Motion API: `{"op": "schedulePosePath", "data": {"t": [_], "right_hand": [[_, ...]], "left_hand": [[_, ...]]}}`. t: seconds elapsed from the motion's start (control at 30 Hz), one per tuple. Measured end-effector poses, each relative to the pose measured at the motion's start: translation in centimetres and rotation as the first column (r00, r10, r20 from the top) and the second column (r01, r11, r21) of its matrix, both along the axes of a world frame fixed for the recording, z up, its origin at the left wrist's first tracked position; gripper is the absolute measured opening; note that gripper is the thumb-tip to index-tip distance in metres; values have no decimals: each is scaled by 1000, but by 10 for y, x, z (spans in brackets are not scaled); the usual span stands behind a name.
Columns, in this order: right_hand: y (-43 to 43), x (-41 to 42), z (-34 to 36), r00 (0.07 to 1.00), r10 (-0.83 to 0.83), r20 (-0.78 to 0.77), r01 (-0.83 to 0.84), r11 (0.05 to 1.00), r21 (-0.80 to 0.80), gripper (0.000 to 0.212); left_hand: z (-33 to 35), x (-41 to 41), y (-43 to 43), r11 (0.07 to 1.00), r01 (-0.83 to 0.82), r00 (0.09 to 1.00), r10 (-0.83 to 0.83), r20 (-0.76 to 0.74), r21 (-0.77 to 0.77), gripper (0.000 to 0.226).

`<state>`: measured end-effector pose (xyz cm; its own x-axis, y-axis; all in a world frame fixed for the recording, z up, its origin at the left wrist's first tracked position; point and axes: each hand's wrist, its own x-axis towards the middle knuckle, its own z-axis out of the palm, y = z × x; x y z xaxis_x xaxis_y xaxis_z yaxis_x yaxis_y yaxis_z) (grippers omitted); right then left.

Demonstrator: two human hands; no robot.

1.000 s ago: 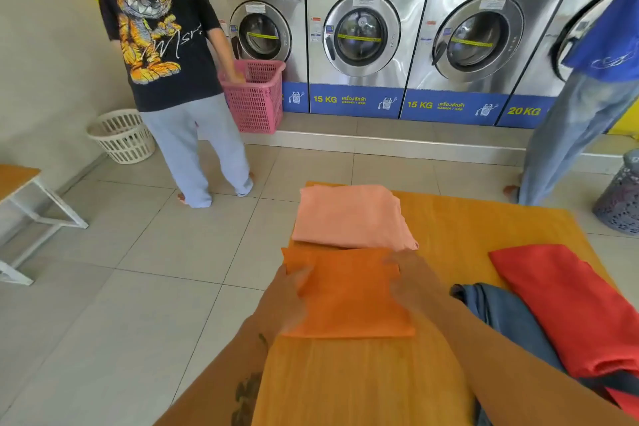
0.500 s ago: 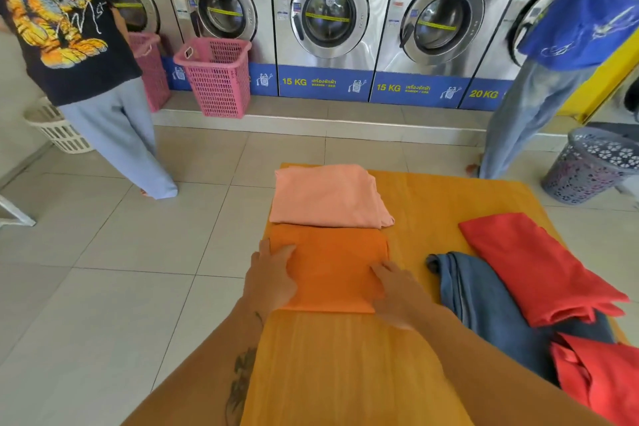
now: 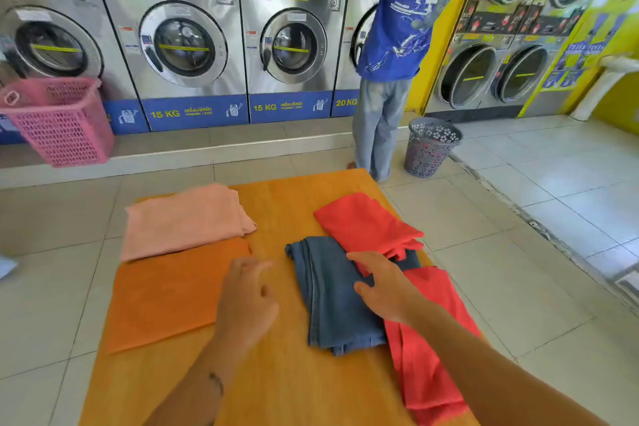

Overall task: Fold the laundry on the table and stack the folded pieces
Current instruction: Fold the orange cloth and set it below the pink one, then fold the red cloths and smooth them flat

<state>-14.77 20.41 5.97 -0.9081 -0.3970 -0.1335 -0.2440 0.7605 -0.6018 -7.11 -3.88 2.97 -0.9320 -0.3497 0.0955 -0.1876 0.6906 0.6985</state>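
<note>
Reaching across the orange surface (image 3: pixel 276 373) toward the unfolded pile at centre right of the frame. Right hand (image 3: pixel 383 290) lying on the blue jeans (image 3: pixel 332 294), fingers (image 3: pixel 359 258) loosely spread and extended toward the edge of the red garment (image 3: pixel 366 221); touching cloth, though whether anything is pinched cannot be told. Left hand (image 3: pixel 247 301) hovering just right of the folded orange piece (image 3: pixel 166 297), fingers half curled, holding nothing.

Folded so far, by the look of it: the orange piece at centre left and the pink piece (image 3: pixel 183 221) above it, edges touching or slightly overlapping, side by side rather than stacked. Unfolded yet: the jeans, the red garment over their upper end, and a second red piece (image 3: pixel 425 349) running toward the bottom right.

Likely trouble: pulling the jeans out while red cloth overlaps them, dragging a red piece over the right edge of the surface, which it already reaches. Also a careless sweep of the left forearm, rumpling the orange fold.

Jeans lying with the long axis from lower centre up toward the upper left, narrow end pointing away from the wearer. Upper red garment slanting from upper left to lower right.
</note>
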Motion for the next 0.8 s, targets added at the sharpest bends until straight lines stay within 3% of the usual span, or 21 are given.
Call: {"op": "schedulePosePath", "data": {"t": [0.17,0.33,0.5,0.67,0.8], "right_hand": [[87,-7,-10,995,-96,-40,98,994,44,56],[161,-14,-32,962,-245,120,223,959,175,76],[188,-11,-54,900,-309,306,326,945,-5,78],[196,-19,-66,841,-375,390,466,868,-172,74],[195,-27,-69,795,-375,477,516,831,-207,79]], "left_hand": [[-15,-8,115,986,153,985,-157,68,64,41],[-27,-29,196,967,225,948,-245,203,116,56],[-30,-55,232,955,153,948,-214,234,255,63],[-24,-54,236,964,105,969,-155,194,246,63],[-19,-43,231,967,122,979,-154,132,222,67]]}}
